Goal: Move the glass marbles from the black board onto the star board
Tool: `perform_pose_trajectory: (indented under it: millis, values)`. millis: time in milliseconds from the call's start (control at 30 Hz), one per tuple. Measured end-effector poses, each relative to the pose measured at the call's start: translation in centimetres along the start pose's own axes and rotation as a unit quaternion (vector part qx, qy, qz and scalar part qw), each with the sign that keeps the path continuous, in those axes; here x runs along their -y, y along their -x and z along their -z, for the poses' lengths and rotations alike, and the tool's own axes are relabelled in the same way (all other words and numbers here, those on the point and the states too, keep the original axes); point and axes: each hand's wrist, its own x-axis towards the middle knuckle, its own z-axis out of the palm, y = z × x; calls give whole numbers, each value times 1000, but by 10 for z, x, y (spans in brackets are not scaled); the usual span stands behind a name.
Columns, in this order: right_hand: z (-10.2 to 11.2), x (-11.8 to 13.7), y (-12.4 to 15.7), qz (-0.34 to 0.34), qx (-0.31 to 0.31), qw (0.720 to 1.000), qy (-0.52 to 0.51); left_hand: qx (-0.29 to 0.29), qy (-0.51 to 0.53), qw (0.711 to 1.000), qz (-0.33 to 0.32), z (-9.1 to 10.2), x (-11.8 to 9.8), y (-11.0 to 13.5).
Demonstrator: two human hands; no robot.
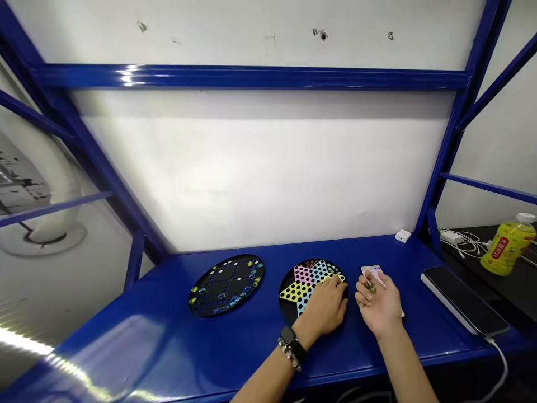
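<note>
Chinese checkers board of round black material with a perforated star in yellow, pink and pale blue (pixel 312 275), lying flat near the middle of the blue steel shelf top (pixel 168 305); the flat position keeps its holes facing upward. Left hand (pixel 325 307) rests palm down over the board's near right part, fingers curved against the star; any held piece is hidden, so its grip cannot be told. Smartwatch with a black strap (pixel 287 336) and beaded bracelet (pixel 289 358) circle the left wrist. Right hand (pixel 377 305) lies just right of the board, fingers curled inward, apparently pinching small olive-green beads (pixel 369 286) against the thumb, an inward curl that would keep small pieces from dropping. Pink-and-white card (pixel 373 274) stands just behind these fingers, its contact with them unclear. Second round black board with small coloured pieces around its rim (pixel 226 285) lies to the left, well apart from both hands. Black smartphone in a white case (pixel 464 299) lies at the far right, with a white charging cable (pixel 499 358) trailing over the near edge. Small white box (pixel 403 236) sits against the far wall. Yellow plastic drink bottle (pixel 507 246) stands on a dark surface beyond the shelf's right end.
</note>
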Motion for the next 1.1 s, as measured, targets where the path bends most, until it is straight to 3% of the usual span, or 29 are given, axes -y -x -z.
perform_pose_trajectory:
  millis: [133, 300, 533, 833, 1000, 1100]
  values:
    - [7, 0, 21, 27, -44, 997, -52, 30, -103, 994, 28, -3, -9, -12]
    - [17, -9, 29, 21, -95, 995, -24, 79, -150, 985, 28, 0, -11, -18]
    - [29, -20, 26, 21, -85, 996, 23, 91, -185, 979, 0, 0, -14, -31]
    - [38, -29, 18, 29, -72, 996, 32, 31, -221, 975, 18, -28, -13, -24]
    - [40, -35, 17, 22, -73, 996, 35, 106, -208, 972, -4, -17, -8, -21]
    - [44, -40, 13, 26, -57, 997, 49, 114, -179, 977, -26, -8, -1, -18]
